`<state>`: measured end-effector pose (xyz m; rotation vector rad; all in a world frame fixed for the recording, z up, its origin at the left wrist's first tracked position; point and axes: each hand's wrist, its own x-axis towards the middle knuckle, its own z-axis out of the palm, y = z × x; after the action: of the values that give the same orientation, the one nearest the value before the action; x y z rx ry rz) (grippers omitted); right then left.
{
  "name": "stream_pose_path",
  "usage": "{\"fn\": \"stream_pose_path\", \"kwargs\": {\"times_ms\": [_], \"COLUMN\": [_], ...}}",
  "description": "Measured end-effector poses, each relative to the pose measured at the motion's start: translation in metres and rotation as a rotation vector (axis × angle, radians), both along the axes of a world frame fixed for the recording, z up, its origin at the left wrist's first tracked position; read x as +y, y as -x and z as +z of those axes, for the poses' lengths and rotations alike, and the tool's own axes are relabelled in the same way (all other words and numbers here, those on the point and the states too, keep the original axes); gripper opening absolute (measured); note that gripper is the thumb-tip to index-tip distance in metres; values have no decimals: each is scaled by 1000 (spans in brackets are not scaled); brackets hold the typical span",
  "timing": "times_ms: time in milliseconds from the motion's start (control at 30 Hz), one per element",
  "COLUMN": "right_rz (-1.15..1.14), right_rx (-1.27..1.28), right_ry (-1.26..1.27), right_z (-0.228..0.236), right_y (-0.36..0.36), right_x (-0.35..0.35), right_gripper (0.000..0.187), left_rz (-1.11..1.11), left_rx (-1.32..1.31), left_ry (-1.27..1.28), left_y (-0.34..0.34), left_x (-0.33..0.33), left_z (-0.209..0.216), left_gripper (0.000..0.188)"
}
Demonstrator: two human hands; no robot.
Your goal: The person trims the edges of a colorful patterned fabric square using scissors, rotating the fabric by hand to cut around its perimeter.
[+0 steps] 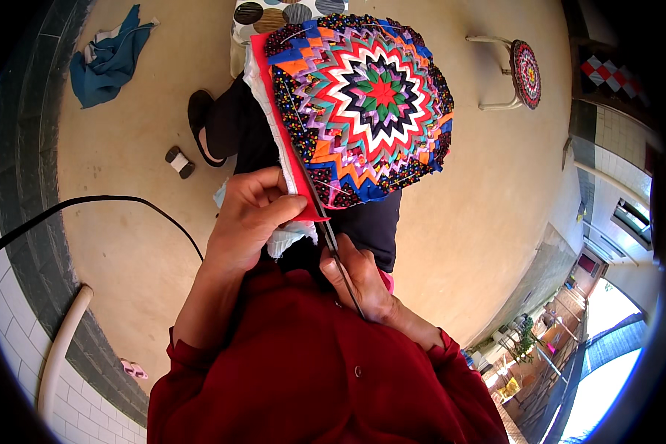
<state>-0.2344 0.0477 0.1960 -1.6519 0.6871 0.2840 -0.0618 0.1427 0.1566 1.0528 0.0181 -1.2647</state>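
Note:
Across my knees lies a round patchwork cushion cover (382,100) of folded fabric points in rings of red, green, white, navy and orange. Red cloth (303,211) and a white fabric layer (272,111) stick out along its left edge. Thumb and fingers of my left hand (253,214) pinch the red cloth near the lower left corner. In my right hand (359,277) is a pair of dark scissors (330,240). Their blades lie along the patchwork's edge, over the red cloth; the handles are mostly hidden by my fingers. Pale scrap cloth (292,238) hangs below my left hand.
A teal cloth (111,59) lies on the floor at far left, and a small dark roll with a pale band (179,161) is nearer. At right is a stool with a patchwork seat (525,74). A dark cable (111,198) arcs in from the left.

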Motion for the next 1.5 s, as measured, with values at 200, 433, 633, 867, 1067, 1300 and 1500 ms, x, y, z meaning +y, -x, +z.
{"fn": "stream_pose_path", "kwargs": {"times_ms": [200,433,633,867,1067,1300,1500], "right_rz": [-6,-5,-24,-65,-59,-20,-45], "right_rx": [-133,41,-8,96,-35,-103,-36], "right_ry": [73,-1,58,-67,3,53,1], "right_z": [-5,6,-4,4,-5,-4,-3], "right_y": [-2,-14,-12,-15,-12,-17,-26], "right_x": [-3,-6,1,0,2,-3,-3], "right_gripper": [38,35,33,33,36,33,36], "left_rz": [15,-30,-63,-67,-51,-17,-9], "left_rx": [19,6,12,-91,-181,-197,-188], "left_ry": [1,20,33,-3,-8,-48,-30], "left_y": [4,3,3,-5,-13,-11,-12], "left_x": [-2,1,2,-3,-5,-9,-8], "left_z": [4,-3,-3,7,0,6,7], "left_gripper": [7,19,18,6,6,7,6]}}
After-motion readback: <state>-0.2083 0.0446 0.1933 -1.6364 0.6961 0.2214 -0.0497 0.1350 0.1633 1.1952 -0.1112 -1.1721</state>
